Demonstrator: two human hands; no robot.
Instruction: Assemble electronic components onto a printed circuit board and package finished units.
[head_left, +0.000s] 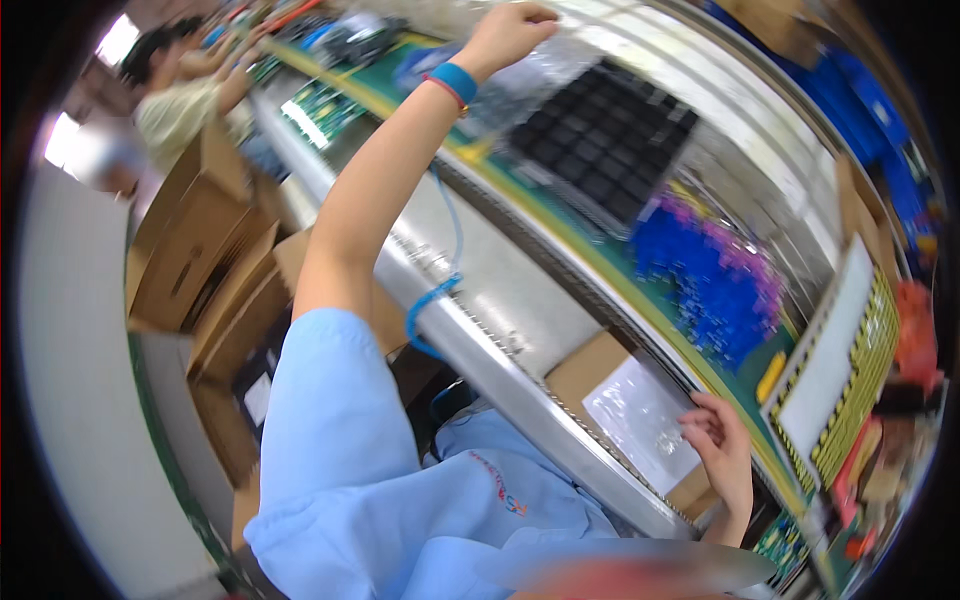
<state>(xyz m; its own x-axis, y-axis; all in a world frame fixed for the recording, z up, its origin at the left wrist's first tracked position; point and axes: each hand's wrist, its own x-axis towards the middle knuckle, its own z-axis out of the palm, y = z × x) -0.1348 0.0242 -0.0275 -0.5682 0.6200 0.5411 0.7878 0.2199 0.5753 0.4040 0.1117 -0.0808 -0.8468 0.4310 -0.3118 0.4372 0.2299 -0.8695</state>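
My left hand (512,38) is stretched out to the far side of the bench, above a crumpled clear plastic bag (545,75). Its fingers are closed together; what they hold, if anything, is hidden. A blue wrist strap (455,80) circles that wrist, and a blue coiled cord (425,318) hangs below by the metal rail. My right hand (722,450) hovers at the near right, by a clear plastic bag (645,415) lying on a cardboard box (590,370). Its fingers are loosely bent and apart, with nothing seen between them.
A black gridded tray (610,140) and a heap of blue parts with pink ends (705,275) occupy the green bench. A white panel with yellow edging (830,355) leans at right. Cardboard boxes (190,235) stand left. Circuit boards (325,110) lie toward a co-worker (185,110).
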